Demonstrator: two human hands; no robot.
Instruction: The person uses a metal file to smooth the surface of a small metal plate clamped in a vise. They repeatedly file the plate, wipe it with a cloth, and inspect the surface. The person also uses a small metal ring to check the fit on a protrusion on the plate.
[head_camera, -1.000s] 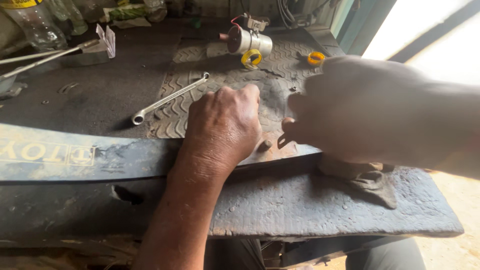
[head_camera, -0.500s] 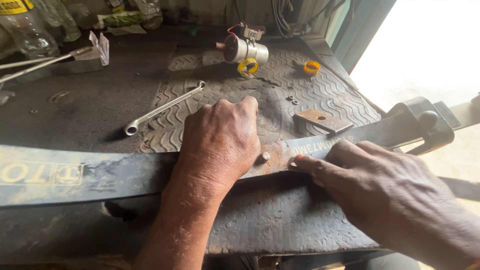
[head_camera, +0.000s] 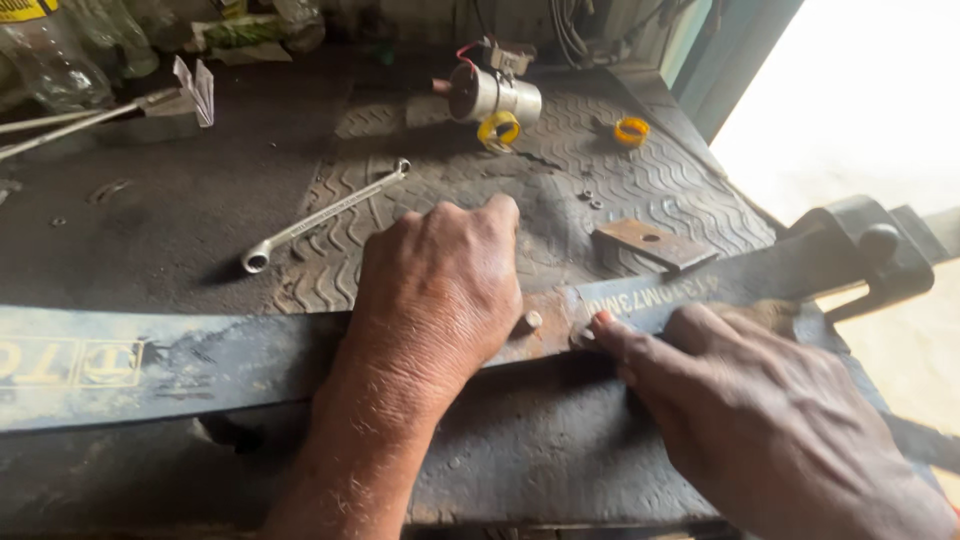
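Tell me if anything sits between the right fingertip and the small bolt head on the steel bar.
Nothing visible does. The right hand has a fingertip on the long steel bar, just right of the bolt head; bare rusty metal lies between. The left hand rests on the bolt's other side.

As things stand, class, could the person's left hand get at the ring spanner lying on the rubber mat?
Probably yes. The left hand rests on the long steel bar, and the ring spanner lies just beyond it on the rubber mat, with nothing between them.

You had a ring spanner (head_camera: 322, 215) lying on the ribbed rubber mat (head_camera: 640, 180); behind it stood a metal cylinder (head_camera: 495, 95), two yellow rings (head_camera: 500, 129), and a drilled plate (head_camera: 652, 244).
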